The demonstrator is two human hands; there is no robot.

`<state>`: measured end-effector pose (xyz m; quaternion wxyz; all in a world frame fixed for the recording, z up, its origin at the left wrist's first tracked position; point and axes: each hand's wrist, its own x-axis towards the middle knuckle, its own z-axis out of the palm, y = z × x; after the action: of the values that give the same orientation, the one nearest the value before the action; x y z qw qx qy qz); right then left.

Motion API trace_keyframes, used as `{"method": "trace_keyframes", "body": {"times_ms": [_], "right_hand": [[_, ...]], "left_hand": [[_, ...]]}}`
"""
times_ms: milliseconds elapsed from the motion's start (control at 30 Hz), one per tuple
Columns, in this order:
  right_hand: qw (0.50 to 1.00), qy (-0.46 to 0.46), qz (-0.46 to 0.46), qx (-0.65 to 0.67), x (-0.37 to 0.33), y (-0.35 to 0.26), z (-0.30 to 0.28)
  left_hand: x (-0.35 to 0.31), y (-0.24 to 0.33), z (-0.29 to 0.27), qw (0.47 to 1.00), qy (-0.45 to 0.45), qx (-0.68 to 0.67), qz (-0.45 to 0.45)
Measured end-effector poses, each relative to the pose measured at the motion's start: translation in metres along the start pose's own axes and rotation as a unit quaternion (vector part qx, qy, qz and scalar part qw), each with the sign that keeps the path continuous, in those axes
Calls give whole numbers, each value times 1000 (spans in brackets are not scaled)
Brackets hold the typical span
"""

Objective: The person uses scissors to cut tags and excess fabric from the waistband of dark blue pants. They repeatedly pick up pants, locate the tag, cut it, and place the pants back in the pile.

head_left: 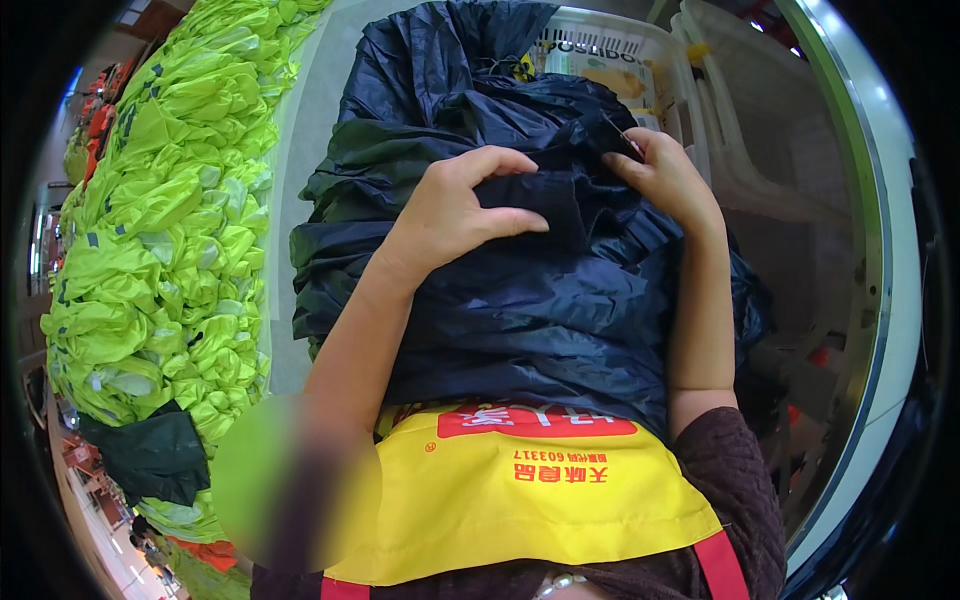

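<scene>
Fingers of the left hand (445, 212) gape, thumb apart, beside a band (555, 205) of the dark cloth (530, 320), right of the lime pile (150, 270); the right hand (665, 180) pinches a thin tool (625, 138), perhaps snips, which I'd fear nicking such slack folds if it slipped

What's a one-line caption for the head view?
Left hand open at dark, glossy fabric, right hand gripping a slim tool, heaped neon-yellow garments to the left.
</scene>
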<state>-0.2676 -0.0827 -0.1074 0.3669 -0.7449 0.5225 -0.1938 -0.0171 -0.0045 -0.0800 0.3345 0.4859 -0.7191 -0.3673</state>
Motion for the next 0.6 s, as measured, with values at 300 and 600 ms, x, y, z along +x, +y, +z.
{"method": "trace_keyframes", "body": {"times_ms": [300, 600], "right_hand": [[994, 108, 6, 4, -25, -27, -26], [968, -158, -74, 180, -22, -46, 10]], "left_hand": [[-9, -9, 3, 1000, -1, -12, 21], [-9, -25, 3, 993, 31, -100, 45]]}}
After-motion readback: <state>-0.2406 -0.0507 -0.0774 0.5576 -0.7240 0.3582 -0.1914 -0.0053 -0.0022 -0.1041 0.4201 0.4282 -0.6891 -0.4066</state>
